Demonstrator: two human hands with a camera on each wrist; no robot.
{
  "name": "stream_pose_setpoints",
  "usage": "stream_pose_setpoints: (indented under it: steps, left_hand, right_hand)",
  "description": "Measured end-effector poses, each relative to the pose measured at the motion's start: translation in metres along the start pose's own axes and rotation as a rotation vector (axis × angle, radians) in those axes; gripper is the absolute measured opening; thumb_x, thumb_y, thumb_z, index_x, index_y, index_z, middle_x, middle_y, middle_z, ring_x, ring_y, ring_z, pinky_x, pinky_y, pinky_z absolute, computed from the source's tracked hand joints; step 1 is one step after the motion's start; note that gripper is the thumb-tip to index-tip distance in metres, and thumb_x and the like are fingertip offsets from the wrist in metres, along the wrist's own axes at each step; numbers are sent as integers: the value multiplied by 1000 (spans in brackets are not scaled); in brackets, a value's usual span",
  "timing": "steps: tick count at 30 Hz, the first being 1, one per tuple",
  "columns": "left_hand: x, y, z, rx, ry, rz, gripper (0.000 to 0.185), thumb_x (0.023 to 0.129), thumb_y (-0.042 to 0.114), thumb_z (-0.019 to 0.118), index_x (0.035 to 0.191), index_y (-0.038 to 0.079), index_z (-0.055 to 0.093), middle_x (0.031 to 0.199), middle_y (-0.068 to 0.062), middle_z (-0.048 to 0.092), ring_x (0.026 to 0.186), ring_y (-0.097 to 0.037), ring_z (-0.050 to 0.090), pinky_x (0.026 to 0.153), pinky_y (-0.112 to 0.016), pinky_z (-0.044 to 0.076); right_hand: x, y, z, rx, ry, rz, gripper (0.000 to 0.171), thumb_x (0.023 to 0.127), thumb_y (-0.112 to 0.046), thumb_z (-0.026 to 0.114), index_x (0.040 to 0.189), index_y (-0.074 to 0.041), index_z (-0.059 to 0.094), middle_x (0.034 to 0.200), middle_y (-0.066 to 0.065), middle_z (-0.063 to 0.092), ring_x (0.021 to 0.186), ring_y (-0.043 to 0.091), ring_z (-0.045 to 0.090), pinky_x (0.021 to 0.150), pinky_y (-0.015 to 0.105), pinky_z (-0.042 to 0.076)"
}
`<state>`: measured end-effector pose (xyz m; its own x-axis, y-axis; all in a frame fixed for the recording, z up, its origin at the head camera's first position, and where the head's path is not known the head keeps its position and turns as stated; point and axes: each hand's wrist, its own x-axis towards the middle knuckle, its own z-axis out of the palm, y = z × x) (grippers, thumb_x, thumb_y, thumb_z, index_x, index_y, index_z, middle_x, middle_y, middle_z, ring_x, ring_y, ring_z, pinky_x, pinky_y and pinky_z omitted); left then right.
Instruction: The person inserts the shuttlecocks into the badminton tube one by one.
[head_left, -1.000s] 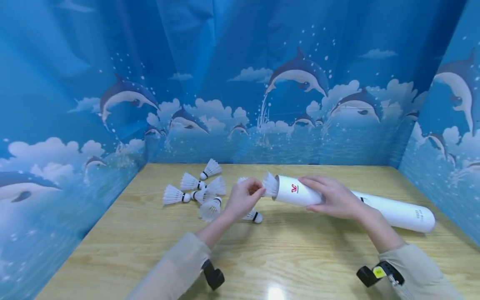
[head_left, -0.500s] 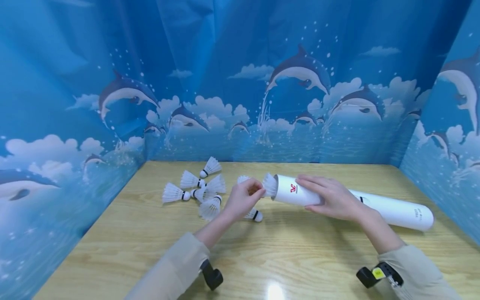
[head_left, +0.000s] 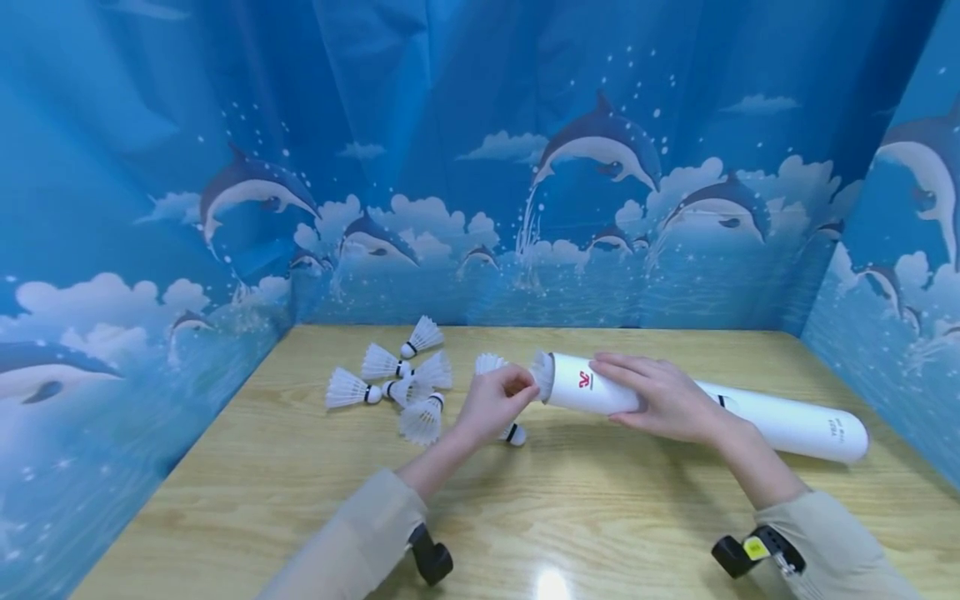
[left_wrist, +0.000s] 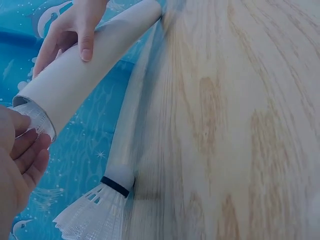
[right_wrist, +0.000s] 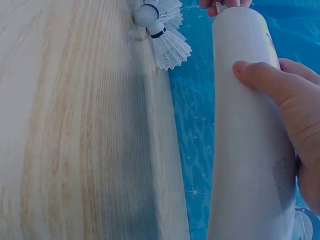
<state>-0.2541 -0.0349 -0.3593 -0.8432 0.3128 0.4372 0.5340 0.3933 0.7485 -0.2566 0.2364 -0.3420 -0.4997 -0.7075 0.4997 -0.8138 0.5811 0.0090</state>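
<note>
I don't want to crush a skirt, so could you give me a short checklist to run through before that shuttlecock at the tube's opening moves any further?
1. White cylindrical tube steadied: ok, the right hand grips it.
2. White mesh-skirted shuttlecock under control: ok, the left hand pinches its skirt.
3. Shuttlecock fully inside the tube: not ok, part of the skirt sticks out.
4. Shuttlecock's base sitting straight: cannot tell, it is out of sight.
5. Loose white shuttlecocks apart from the tube: ok, they lie left of its opening on the pale wooden table.
</note>
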Motion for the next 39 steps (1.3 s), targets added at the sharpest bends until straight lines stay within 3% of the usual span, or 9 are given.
stream_pose_setpoints:
  steps: [5,16,24,33,39]
  left_hand:
    - [2,2,5,43,-16,-56,7,87,13,65,84,8,69,76,2,66,63,-6,53,55,-21,45]
    - [2,5,12,33,-8,20,7,86,6,64,87,2,69,84,-6,70,72,-13,63,64,-19,49]
    - [6,9,12,95,-32,-20,10,83,7,67,90,5,74,88,-5,70,71,-11,60,59,-19,47]
    - [6,11,11,92,-82,-34,14,86,5,64,98,4,72,96,-9,70,80,-16,62,61,-20,48]
    - [7,12,12,91,-95,-35,15,86,4,63,98,3,72,98,-10,69,89,-20,63,70,-21,49]
  right_hand:
    - [0,1,0,5,9,-8,77,66,-29,80,134,-10,48,133,11,49,113,32,52,84,52,45]
    - [-2,1,-1,27,-7,17,76,67,-28,79,135,-11,48,135,10,49,115,31,51,86,51,44]
    - [-1,0,-2,39,-9,21,78,66,-25,81,135,-11,48,134,11,49,114,31,51,86,52,45]
    - [1,-1,-2,49,-10,17,77,66,-24,82,135,-11,48,134,11,49,114,31,51,86,50,45]
    - [0,-1,-2,57,-5,17,77,66,-23,83,134,-10,49,133,12,50,113,31,51,85,50,45]
